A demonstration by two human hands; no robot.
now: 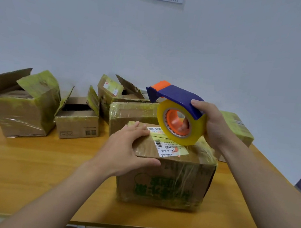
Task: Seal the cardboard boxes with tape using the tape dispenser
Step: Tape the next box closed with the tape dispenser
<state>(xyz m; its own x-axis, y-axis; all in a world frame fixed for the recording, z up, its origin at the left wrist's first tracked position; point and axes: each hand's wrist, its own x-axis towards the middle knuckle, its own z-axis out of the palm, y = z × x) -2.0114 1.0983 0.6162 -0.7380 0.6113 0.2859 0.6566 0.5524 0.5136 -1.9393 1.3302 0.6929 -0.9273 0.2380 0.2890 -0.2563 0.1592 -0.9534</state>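
Note:
A closed cardboard box [168, 179] with green print and a white shipping label stands at the table's near middle. My left hand [127, 148] lies flat on its top left corner, fingers straight, thumb over the front edge. My right hand [212, 124] grips the tape dispenser [177, 115], a blue shell with an orange core and a yellowish clear tape roll. The roll's lower edge sits at the box's top near the back right. The blue and orange nose points left and up.
The wooden table [27, 171] holds several more boxes: a large open box [23, 106] at far left, a small open box [77, 120] beside it, another open box [111, 92] behind, a taped box [132, 113] behind the near one, another box [238, 127] at right.

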